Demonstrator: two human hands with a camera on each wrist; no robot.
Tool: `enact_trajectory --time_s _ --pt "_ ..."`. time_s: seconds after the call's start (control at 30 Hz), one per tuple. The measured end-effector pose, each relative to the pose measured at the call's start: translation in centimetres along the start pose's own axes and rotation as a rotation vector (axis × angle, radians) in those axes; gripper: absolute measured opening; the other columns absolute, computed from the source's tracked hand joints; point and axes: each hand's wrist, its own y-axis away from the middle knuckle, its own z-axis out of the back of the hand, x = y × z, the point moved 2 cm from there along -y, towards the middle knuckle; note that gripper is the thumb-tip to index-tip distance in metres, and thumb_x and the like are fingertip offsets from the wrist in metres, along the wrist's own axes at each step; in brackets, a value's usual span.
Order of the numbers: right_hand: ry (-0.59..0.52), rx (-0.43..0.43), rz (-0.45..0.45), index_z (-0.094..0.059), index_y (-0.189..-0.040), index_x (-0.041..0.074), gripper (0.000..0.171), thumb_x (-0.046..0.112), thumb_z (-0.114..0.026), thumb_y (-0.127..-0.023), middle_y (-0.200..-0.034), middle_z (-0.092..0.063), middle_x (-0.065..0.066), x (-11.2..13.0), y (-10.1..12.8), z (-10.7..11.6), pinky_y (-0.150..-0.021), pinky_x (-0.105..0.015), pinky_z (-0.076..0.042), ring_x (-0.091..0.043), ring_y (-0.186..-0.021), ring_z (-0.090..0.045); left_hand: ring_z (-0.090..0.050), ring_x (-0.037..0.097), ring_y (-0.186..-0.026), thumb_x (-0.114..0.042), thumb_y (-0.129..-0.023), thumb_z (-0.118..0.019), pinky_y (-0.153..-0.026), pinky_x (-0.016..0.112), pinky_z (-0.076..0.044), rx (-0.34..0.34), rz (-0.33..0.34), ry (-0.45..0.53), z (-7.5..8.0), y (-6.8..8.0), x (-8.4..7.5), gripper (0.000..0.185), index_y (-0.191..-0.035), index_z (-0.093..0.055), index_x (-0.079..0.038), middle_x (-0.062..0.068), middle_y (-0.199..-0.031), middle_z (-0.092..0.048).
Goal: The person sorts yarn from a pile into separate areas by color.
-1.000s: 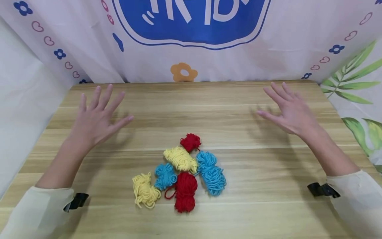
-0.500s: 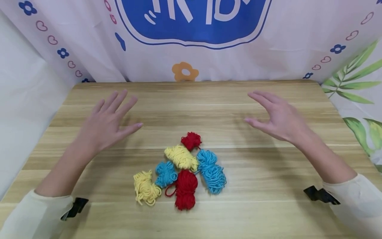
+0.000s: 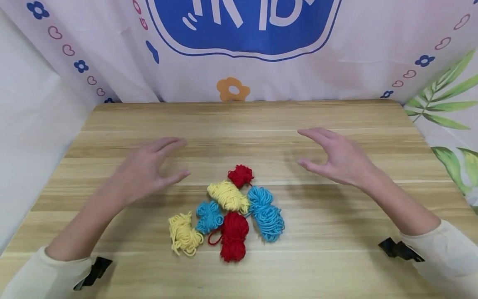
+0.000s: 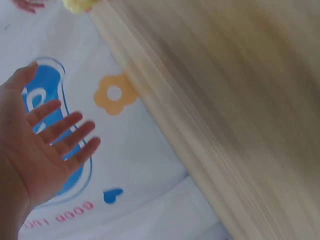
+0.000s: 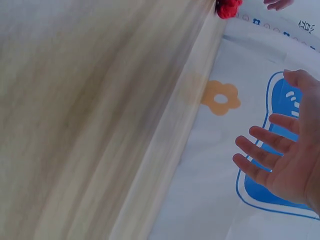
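Six yarn bundles (image 3: 228, 196) are counted on one table (image 3: 317, 270); hours are read about the cluster's centre. Two red bundles (image 3: 234, 236) are placed at one and half past five, two yellow bundles (image 3: 185, 234) at eight and twelve, two blue bundles (image 3: 267, 214) at three and nine. One left hand (image 3: 146, 169) is shown at ten, one right hand (image 3: 342, 160) at two.

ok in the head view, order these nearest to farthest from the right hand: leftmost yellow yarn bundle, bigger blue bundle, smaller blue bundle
Seen from the right hand:
1. bigger blue bundle, at the right end of the yarn group
2. smaller blue bundle, left of the group's middle
3. leftmost yellow yarn bundle, at the group's left end
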Motion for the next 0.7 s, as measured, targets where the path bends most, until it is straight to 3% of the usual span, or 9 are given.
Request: enact_trajectory --time_s 0.2,0.3,0.53,0.7 --pt "-0.066 -0.015 0.096 -0.057 -0.145 0.006 0.065 0.034 -0.078 -0.091 -0.141 -0.063 -0.018 0.9 -0.2 -0.8 -0.103 -0.060 -0.049 -0.040 -0.126 -0.061 -0.073 0.031 -0.101 -0.027 -0.091 -0.080 -0.088 0.046 -0.060 0.111 -0.099 0.177 -1.4 0.8 -3.1 0.036 -0.116 -0.071 -0.002 0.012 -0.113 -0.074" --pt "-0.091 -0.007 0.138 -0.061 -0.141 0.004 0.062 0.033 -0.080 -0.089 -0.139 -0.065 -0.017 1.5 -0.3 -1.4 -0.104 -0.059 -0.049 -0.039 -0.126 -0.062 -0.074 0.023 -0.095 -0.028 -0.090 -0.081 -0.082 0.038 -0.062 0.174 -0.141 0.226 -2.1 1.2 -4.4 0.031 -0.110 -0.073 -0.006 0.006 -0.107 -0.075" --pt "-0.119 0.026 0.190 -0.063 -0.139 0.006 0.061 0.034 -0.081 -0.088 -0.139 -0.065 -0.014 2.8 -0.3 -2.5 -0.106 -0.060 -0.048 -0.038 -0.130 -0.059 -0.072 0.012 -0.090 -0.036 -0.088 -0.084 -0.080 0.030 -0.061 0.264 -0.149 0.235 -2.6 1.5 -6.0 0.036 -0.111 -0.074 -0.009 0.000 -0.108 -0.073" --pt "-0.123 0.044 0.181 -0.063 -0.140 0.008 0.060 0.036 -0.079 -0.090 -0.141 -0.064 -0.013 3.3 -0.2 -2.7 -0.105 -0.061 -0.048 -0.037 -0.132 -0.058 -0.063 0.008 -0.081 -0.040 -0.086 -0.085 -0.075 0.029 -0.059 0.299 -0.136 0.170 -2.8 1.7 -6.6 0.041 -0.112 -0.075 -0.010 -0.001 -0.109 -0.073"
